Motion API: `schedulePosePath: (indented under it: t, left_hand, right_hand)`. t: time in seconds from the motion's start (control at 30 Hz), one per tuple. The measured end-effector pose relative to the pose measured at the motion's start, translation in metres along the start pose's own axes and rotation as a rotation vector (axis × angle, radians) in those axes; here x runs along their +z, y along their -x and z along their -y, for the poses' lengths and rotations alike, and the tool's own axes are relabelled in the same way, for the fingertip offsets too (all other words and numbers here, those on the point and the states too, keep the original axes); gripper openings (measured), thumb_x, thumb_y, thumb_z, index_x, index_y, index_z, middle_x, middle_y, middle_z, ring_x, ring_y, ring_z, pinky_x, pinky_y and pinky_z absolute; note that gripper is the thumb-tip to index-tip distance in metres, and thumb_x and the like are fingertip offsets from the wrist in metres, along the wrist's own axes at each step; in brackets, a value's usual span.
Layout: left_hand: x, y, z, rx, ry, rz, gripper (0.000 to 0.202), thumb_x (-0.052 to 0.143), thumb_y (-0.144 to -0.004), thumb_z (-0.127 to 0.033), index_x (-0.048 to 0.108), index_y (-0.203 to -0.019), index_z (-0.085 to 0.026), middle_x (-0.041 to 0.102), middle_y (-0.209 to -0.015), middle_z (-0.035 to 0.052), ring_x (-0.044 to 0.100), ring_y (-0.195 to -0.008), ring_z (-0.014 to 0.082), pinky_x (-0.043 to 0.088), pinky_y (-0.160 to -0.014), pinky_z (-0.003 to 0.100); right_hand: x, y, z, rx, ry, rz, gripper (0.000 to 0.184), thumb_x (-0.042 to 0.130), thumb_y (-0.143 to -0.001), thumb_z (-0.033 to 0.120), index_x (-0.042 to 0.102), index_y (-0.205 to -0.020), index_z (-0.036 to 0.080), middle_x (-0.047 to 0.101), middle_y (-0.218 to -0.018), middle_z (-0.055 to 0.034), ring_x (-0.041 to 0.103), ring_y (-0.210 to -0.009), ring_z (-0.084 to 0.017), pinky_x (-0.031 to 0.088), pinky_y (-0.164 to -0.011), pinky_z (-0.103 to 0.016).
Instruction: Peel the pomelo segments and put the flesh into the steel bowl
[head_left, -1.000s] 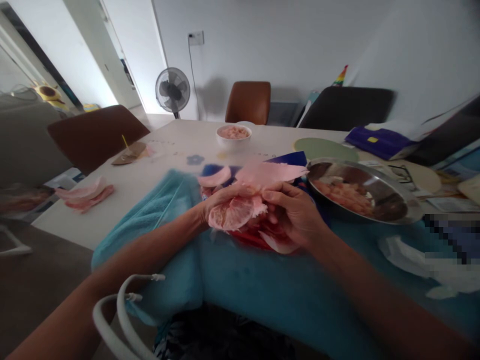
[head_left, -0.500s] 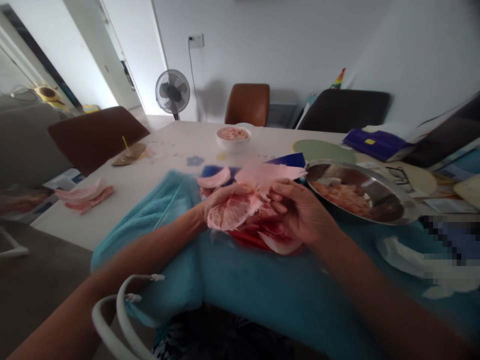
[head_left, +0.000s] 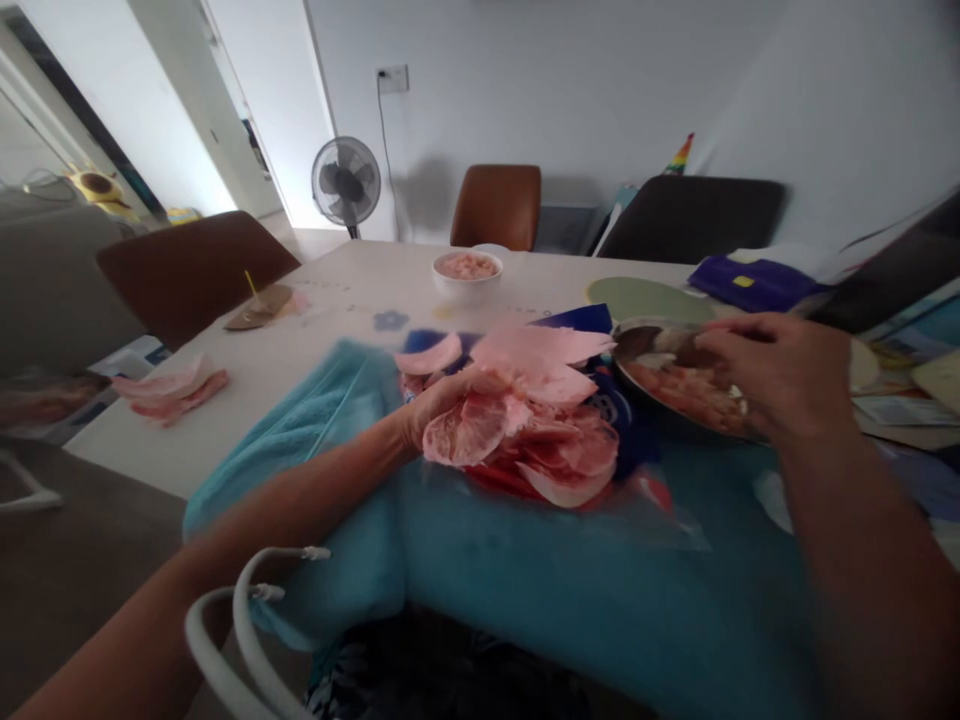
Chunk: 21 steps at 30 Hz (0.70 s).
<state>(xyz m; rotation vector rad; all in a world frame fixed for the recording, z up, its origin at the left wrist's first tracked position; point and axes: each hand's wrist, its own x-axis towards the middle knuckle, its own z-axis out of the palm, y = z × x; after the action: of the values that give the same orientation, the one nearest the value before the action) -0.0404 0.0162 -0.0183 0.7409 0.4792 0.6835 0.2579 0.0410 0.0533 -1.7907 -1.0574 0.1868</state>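
Note:
My left hand (head_left: 446, 400) is closed around a partly peeled pomelo piece (head_left: 469, 430), its pink flesh and pale membrane showing. Peeled rind and membrane (head_left: 540, 362) spread out just beyond the fingers. Below lie pomelo peels (head_left: 570, 488) on a red and blue plastic bag (head_left: 600, 318). Over the steel bowl (head_left: 628, 350) on the right, my right hand (head_left: 795, 370) has its fingers pinched together; what is between them is hidden. Peeled pomelo flesh (head_left: 679, 392) lies inside that bowl.
A white bowl of pomelo flesh (head_left: 466, 288) stands farther back on the table. Peels (head_left: 171, 390) lie at the left edge. A teal towel (head_left: 315, 430) drapes over the front. Behind the steel bowl are a green mat (head_left: 645, 298) and a purple packet (head_left: 750, 287).
My right hand has left the pomelo piece and moved right, over the steel bowl. My left hand stays in place with the pomelo piece, whose membrane now stands more open.

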Motion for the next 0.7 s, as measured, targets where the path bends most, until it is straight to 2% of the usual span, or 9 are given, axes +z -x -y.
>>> schedulePosePath:
  t: [0.1, 0.2, 0.3, 0.4, 0.47, 0.57, 0.67, 0.7]
  left_hand:
    - [0.001, 0.001, 0.0, 0.008, 0.004, 0.05, 0.025, 0.069, -0.074, -0.032, 0.064, -0.088, -0.012, 0.069, -0.073, 0.0063, 0.064, -0.061, 0.0155, 0.055, -0.062, 0.028]
    - [0.003, 0.003, -0.002, -0.012, 0.004, 0.066, 0.028, 0.07, -0.07, -0.035, 0.063, -0.084, -0.012, 0.067, -0.071, 0.0069, 0.064, -0.061, 0.0166, 0.055, -0.06, 0.029]
    - [0.005, 0.003, -0.004, -0.039, -0.02, 0.069, 0.031, 0.069, -0.068, -0.035, 0.065, -0.086, -0.01, 0.066, -0.071, 0.0074, 0.064, -0.061, 0.0174, 0.054, -0.06, 0.03]
    - [0.004, 0.002, -0.004, -0.042, -0.039, 0.061, 0.032, 0.071, -0.069, -0.036, 0.067, -0.086, -0.01, 0.067, -0.071, 0.0065, 0.063, -0.06, 0.0158, 0.055, -0.061, 0.03]
    - [0.003, -0.001, -0.002, -0.021, -0.034, 0.033, 0.027, 0.072, -0.07, -0.033, 0.067, -0.084, -0.011, 0.068, -0.071, 0.0055, 0.062, -0.06, 0.0141, 0.055, -0.062, 0.028]
    - [0.003, -0.004, 0.001, 0.001, -0.014, -0.014, 0.017, 0.07, -0.072, -0.028, 0.069, -0.081, -0.012, 0.069, -0.068, 0.0057, 0.065, -0.065, 0.0142, 0.056, -0.067, 0.024]
    - [0.006, -0.004, 0.003, -0.011, -0.008, -0.022, 0.017, 0.072, -0.072, -0.028, 0.072, -0.08, -0.013, 0.071, -0.069, 0.006, 0.067, -0.069, 0.0153, 0.058, -0.072, 0.024]
    - [0.008, -0.003, 0.002, -0.011, -0.018, -0.028, 0.016, 0.073, -0.072, -0.028, 0.072, -0.079, -0.014, 0.071, -0.069, 0.0054, 0.067, -0.068, 0.0148, 0.058, -0.072, 0.024]
  right_hand:
    - [-0.005, -0.005, -0.005, -0.032, 0.253, 0.086, 0.003, 0.075, -0.076, 0.013, 0.078, -0.077, 0.015, 0.069, -0.069, -0.0044, 0.061, -0.07, -0.019, 0.046, -0.075, -0.035]
    - [-0.005, -0.006, -0.005, -0.08, 0.313, 0.072, 0.021, 0.066, -0.084, 0.017, 0.081, -0.098, 0.013, 0.072, -0.072, -0.008, 0.066, -0.078, -0.022, 0.046, -0.077, -0.035]
    - [-0.001, -0.007, -0.005, -0.109, 0.298, 0.064, 0.034, 0.065, -0.082, 0.011, 0.079, -0.113, 0.013, 0.074, -0.079, -0.0098, 0.068, -0.082, -0.022, 0.048, -0.083, -0.034]
    - [0.002, -0.007, -0.006, -0.149, 0.309, 0.043, 0.029, 0.066, -0.079, 0.008, 0.079, -0.104, 0.011, 0.078, -0.096, -0.015, 0.07, -0.091, -0.023, 0.049, -0.094, -0.037]
    - [0.003, -0.007, -0.007, -0.193, 0.309, 0.001, 0.028, 0.063, -0.077, 0.007, 0.078, -0.1, 0.012, 0.078, -0.099, -0.0153, 0.07, -0.093, -0.025, 0.05, -0.097, -0.039]
    - [0.003, -0.01, -0.009, -0.259, 0.313, -0.072, 0.023, 0.061, -0.074, 0.01, 0.076, -0.09, 0.016, 0.077, -0.094, -0.0125, 0.068, -0.089, -0.026, 0.052, -0.093, -0.042]
    - [0.0, -0.013, -0.009, -0.241, 0.34, -0.092, 0.008, 0.065, -0.075, 0.017, 0.072, -0.076, 0.017, 0.075, -0.082, -0.0114, 0.068, -0.085, -0.028, 0.054, -0.089, -0.045]
    - [-0.001, -0.012, -0.008, -0.247, 0.339, -0.087, 0.008, 0.065, -0.077, 0.02, 0.071, -0.072, 0.018, 0.074, -0.08, -0.012, 0.069, -0.087, -0.029, 0.054, -0.09, -0.045]
